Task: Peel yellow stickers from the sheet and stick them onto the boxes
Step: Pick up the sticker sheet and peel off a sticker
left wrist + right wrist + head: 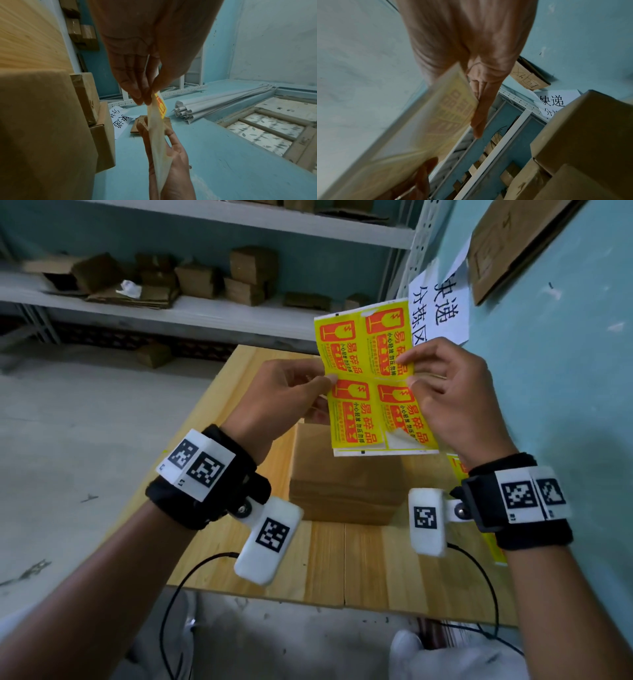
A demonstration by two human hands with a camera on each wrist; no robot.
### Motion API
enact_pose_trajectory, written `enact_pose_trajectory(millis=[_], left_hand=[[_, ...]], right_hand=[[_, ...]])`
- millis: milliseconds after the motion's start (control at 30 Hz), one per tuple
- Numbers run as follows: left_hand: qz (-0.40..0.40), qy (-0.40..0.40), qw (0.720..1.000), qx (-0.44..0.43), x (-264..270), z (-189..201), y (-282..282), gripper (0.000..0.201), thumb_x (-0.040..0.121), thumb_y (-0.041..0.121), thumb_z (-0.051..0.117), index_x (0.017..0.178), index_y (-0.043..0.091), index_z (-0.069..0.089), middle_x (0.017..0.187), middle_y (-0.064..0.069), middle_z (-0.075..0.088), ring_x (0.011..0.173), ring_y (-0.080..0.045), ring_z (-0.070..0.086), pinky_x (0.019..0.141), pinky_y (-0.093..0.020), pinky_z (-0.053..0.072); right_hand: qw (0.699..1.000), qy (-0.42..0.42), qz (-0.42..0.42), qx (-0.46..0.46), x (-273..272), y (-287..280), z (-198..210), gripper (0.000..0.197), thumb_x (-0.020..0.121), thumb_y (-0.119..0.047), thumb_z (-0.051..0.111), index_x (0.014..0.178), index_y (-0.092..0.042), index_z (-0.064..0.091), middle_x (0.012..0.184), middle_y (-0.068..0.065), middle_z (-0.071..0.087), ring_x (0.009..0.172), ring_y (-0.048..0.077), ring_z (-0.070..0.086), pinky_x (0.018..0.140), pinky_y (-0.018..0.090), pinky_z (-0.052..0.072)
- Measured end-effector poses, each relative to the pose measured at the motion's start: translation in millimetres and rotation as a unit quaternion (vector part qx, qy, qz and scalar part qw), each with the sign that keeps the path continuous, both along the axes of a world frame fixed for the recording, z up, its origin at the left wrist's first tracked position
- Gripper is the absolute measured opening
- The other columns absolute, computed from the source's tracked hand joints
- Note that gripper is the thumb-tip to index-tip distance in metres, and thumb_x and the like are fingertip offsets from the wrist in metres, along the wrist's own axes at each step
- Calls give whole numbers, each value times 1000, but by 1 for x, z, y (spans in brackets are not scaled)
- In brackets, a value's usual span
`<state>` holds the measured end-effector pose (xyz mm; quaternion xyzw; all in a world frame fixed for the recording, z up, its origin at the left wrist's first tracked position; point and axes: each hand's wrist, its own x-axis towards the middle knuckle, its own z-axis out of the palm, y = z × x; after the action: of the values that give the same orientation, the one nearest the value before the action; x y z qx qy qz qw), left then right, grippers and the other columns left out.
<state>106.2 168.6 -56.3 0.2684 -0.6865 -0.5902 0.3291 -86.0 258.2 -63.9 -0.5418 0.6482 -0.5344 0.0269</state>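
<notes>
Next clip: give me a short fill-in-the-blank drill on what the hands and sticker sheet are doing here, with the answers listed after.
1. Both hands hold up a sticker sheet printed red on ____.
2. The sheet shows ____ stickers.
3. The left hand pinches the sheet's ____ edge.
4. Below the sheet, on the wooden table, stands a cardboard ____.

Missing words: yellow; four; left; box

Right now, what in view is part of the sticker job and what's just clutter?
In the job:
- yellow sticker sheet, pinched by left hand and right hand
- cardboard box on the wooden table, below the sheet

Lying about:
- cardboard scraps and small boxes on the shelf
- paper sign and cardboard piece on the wall
- rolled white sheets
</notes>
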Motion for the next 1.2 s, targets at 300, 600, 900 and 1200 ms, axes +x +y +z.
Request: enact_pose_trajectory(millis=[300,600,900,1200], left_hand=[[40,1,999,27,4,-1,-8,20,95,15,59,96,-3,68,82,-6,73,61,-8,67,54,-19,53],[84,26,996,6,1,-5,-9,12,92,13,64,83,8,70,71,1,71,59,-3,63,55,-16,52],[52,98,991,81,-6,-4,-6,7,88,10,67,89,3,70,72,0,72,64,-8,69,69,-19,57],[31,119,982,147,-11,-8,-3,5,84,5,70,81,2,67,87,-15,71,73,-17,72,76,-22,59]], right_hand=[[999,-25,14,-42,4,-7,3,35,82,14,48,99,-13,61,103,2,68,95,3,66,76,18,53],[996,-22,39,73,0,-4,7,53,81,15,32,102,-24,60,136,-4,59,124,-2,53,104,34,49],[991,131,22,-6,48,-5,16,5,92,-12,63,96,-10,66,92,-1,68,80,6,64,72,16,53],[988,155,-5,-12,48,-15,-2,6,91,-15,67,91,-10,65,86,-1,67,75,7,63,66,24,55]])
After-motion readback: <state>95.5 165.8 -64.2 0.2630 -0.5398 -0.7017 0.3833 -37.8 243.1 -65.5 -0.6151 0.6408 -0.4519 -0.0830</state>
